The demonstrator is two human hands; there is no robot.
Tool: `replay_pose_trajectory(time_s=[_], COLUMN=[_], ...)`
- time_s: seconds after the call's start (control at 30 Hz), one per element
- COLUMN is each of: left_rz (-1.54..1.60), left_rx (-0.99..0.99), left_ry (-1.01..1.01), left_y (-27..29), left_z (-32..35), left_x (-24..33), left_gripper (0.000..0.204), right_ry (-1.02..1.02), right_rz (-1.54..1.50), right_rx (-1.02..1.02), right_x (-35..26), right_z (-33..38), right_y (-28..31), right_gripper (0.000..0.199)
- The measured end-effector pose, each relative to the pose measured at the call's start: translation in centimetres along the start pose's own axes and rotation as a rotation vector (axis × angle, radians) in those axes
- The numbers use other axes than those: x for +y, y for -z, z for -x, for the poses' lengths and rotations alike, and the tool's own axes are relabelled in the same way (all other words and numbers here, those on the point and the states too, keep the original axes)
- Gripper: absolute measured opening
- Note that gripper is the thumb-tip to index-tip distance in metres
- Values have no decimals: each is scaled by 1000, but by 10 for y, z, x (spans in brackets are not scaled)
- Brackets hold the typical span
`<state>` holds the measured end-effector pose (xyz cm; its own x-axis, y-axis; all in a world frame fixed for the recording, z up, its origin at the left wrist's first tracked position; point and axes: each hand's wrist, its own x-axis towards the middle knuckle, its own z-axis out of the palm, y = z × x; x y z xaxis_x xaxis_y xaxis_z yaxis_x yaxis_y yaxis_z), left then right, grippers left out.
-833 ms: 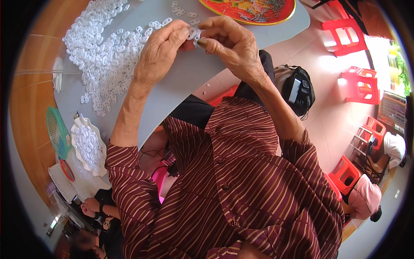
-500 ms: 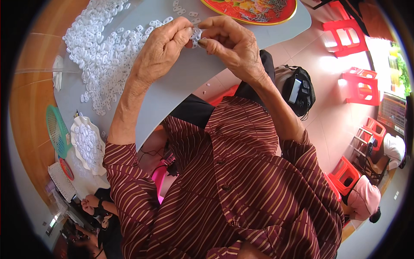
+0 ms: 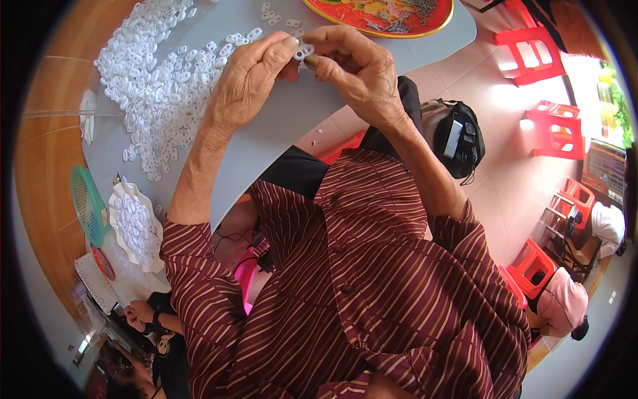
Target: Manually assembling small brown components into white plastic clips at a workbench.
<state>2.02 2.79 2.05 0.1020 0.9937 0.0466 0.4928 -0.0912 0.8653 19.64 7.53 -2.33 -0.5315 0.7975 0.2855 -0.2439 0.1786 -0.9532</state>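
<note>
Above the grey table, my right hand (image 3: 359,73) pinches a small white plastic piece with two round holes (image 3: 304,52) between thumb and fingers. My left hand (image 3: 252,74) is closed beside it, thumb pressed on the forefinger, with its tips close to the piece. Whatever my left fingers hold, if anything, is hidden. A large heap of similar white two-holed pieces (image 3: 156,86) spreads on the table left of my left hand. Several more loose ones (image 3: 272,14) lie just beyond my fingertips.
A red flowered tray (image 3: 372,28) with small grey metal parts stands at the far edge of the grey table (image 3: 266,143). At left are a white scalloped dish (image 3: 154,256) of white pieces and a green basket (image 3: 83,206). Red stools (image 3: 531,56), a black bag (image 3: 458,143) and other people are around.
My left fingertips have drawn slightly back from the white piece, leaving more of it visible in my right fingers. The view has shifted a little; the heap looks the same.
</note>
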Motion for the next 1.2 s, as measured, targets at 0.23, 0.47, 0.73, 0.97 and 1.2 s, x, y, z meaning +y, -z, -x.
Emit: replay_pose_trajectory(time_s=[0.23, 0.47, 0.73, 0.97, 1.2], left_rz=[62, 86, 51, 29, 29], left_rx=[253, 308, 288, 212, 218], left_ry=[-5, -16, -68, -81, -128], left_y=[-28, -29, -31, -23, -23], left_z=[12, 12, 13, 15, 17], left_x=[-8, -8, -12, -6, 1], left_gripper=[31, 24, 22, 23, 24], right_ry=[-5, 57, 134, 147, 7], right_rz=[36, 77, 272, 254, -51], right_rx=[-25, -47, -54, -85, -120], right_x=[-2, 1, 2, 1, -4], right_z=[-1, 1, 1, 1, 2], right_y=[0, -1, -2, 2, 4], right_gripper=[27, 35, 36, 33, 28])
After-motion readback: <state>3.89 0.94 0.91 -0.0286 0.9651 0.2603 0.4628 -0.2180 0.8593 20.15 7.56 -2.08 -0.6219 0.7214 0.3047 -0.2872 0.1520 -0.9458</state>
